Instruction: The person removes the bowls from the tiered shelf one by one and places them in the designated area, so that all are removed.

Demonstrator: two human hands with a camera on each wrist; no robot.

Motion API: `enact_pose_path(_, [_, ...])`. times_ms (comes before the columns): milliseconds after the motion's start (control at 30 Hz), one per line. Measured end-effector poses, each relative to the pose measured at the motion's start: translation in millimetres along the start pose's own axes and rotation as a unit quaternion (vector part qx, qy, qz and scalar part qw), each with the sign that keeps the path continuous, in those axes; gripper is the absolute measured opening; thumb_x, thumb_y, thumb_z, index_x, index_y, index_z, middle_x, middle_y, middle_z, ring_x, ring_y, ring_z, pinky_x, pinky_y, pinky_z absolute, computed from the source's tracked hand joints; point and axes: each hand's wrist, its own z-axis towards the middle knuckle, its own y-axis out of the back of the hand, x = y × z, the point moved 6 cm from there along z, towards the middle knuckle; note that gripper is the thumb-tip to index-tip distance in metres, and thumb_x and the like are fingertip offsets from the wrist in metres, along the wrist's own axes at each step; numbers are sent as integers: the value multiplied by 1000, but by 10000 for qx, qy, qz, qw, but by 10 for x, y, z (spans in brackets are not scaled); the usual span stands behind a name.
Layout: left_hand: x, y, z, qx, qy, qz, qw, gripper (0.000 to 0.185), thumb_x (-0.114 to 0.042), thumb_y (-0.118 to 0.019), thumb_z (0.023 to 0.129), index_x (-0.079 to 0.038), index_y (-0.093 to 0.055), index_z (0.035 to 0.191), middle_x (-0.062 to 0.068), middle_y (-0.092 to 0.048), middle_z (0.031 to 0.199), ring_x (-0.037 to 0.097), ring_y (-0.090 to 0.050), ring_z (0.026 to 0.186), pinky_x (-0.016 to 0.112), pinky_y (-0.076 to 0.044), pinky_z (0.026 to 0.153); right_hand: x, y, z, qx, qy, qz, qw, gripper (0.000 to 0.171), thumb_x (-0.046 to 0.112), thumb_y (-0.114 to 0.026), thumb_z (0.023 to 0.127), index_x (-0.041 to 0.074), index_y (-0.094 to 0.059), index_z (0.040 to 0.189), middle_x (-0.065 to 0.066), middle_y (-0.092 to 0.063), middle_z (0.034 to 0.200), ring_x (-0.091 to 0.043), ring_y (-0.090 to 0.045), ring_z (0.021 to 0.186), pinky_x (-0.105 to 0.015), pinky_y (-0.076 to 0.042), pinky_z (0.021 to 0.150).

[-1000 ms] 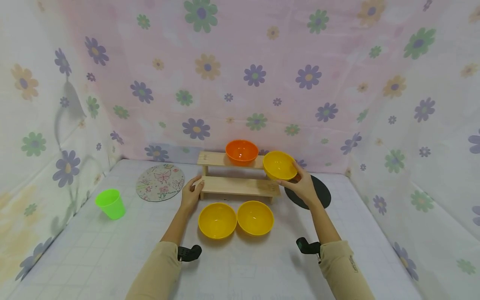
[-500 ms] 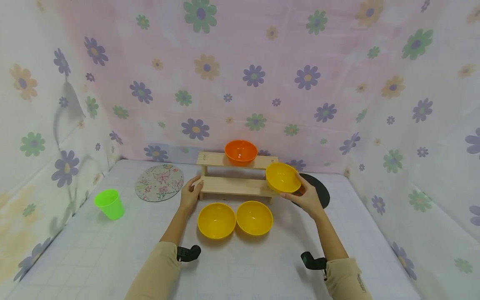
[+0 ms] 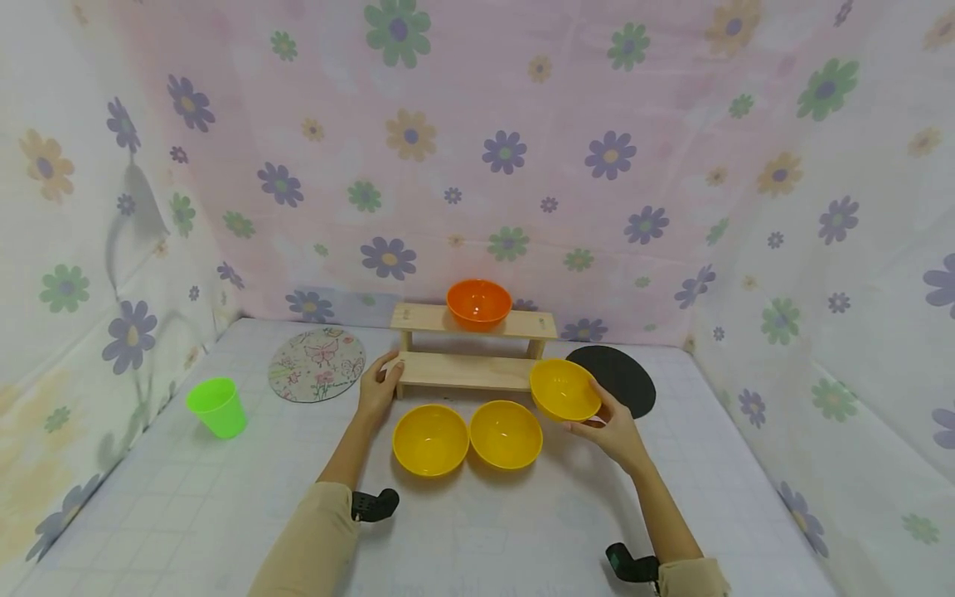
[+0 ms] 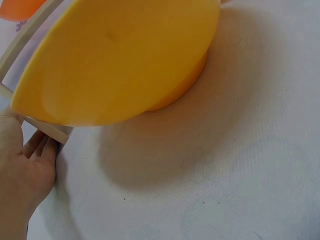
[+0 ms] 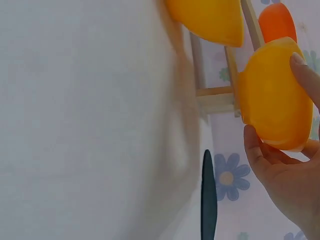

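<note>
My right hand (image 3: 615, 427) grips a yellow bowl (image 3: 564, 390) by its right side, thumb at the rim and fingers underneath. It overlaps the right end of the lower step of a two-step wooden stand (image 3: 466, 371) in the head view. At the stand's left end, my left hand (image 3: 379, 390) holds the lower step, thumb on top. Two more yellow bowls stand side by side in front, a left one (image 3: 431, 441) and a right one (image 3: 506, 435). An orange bowl (image 3: 479, 305) sits on the upper step. A yellow bowl (image 4: 120, 60) fills much of the left wrist view.
A round mat with butterfly drawings (image 3: 317, 365) lies left of the stand, and a dark round mat (image 3: 622, 381) lies to its right. The bright green cup (image 3: 218, 407) stands at the far left of the white table (image 3: 477, 539). Flowered cloth (image 3: 448, 166) walls the back and sides.
My right hand has brought the yellow bowl down and toward me, from beside the upper step to the right end of the lower step. My left hand stays on the stand.
</note>
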Motion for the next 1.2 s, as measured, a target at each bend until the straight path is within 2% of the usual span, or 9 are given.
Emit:
enact_pose_path(200, [-13, 7, -10, -59, -101, -2, 9999, 41, -19, -53, 96, -5, -50, 134, 24, -56, 124, 21, -57, 94, 14, -44, 69, -86, -2, -112, -101, -52, 120, 9999, 84, 5, -75, 79, -3, -25, 146, -27, -33, 144, -43, -51, 111, -18, -48, 83])
enact_pose_path(367, [3, 9, -4, -114, -150, 32, 9998, 41, -20, -54, 96, -4, -51, 134, 24, -56, 123, 14, -56, 89, 14, -44, 68, -112, 21, -195, -135, -170, 138, 9997, 84, 4, -74, 79, -4, -24, 146, -28, -31, 145, -45, -49, 114, -17, -47, 83])
enact_pose_path(567, [2, 10, 3, -110, -215, 86, 9997, 42, -20, -54, 96, -4, -50, 134, 24, -54, 127, 15, -55, 90, 13, -43, 68, -171, 32, -294, -128, -283, 120, 9994, 86, 6, -75, 78, -3, -24, 146, -27, -33, 145, -43, -49, 117, -17, -47, 84])
enact_pose_path(833, [-5, 4, -5, -60, -110, 35, 9999, 41, -20, -54, 96, -7, -50, 134, 22, -55, 126, 17, -56, 93, 13, -43, 68, -239, 32, -387, -90, -346, 178, 9992, 85, 5, -76, 77, -6, -26, 145, -29, -33, 144, -45, -47, 120, -15, -45, 85])
enact_pose_path(1033, [-2, -1, -8, -40, -52, 40, 10000, 42, -21, -54, 96, -7, -49, 136, 22, -53, 129, 28, -56, 103, 16, -45, 74, -289, 35, -427, 9, -413, 127, 9991, 84, 5, -76, 76, -7, -27, 144, -29, -33, 144, -43, -50, 116, -22, -48, 87])
enact_pose_path(1200, [4, 0, -13, -22, -4, 49, 10000, 43, -22, -53, 96, -7, -48, 137, 23, -53, 128, 29, -55, 106, 20, -46, 77, -317, 18, -467, 135, -619, -40, 9980, 83, 8, -76, 78, -7, -27, 144, -29, -31, 145, -42, -51, 115, -31, -49, 89])
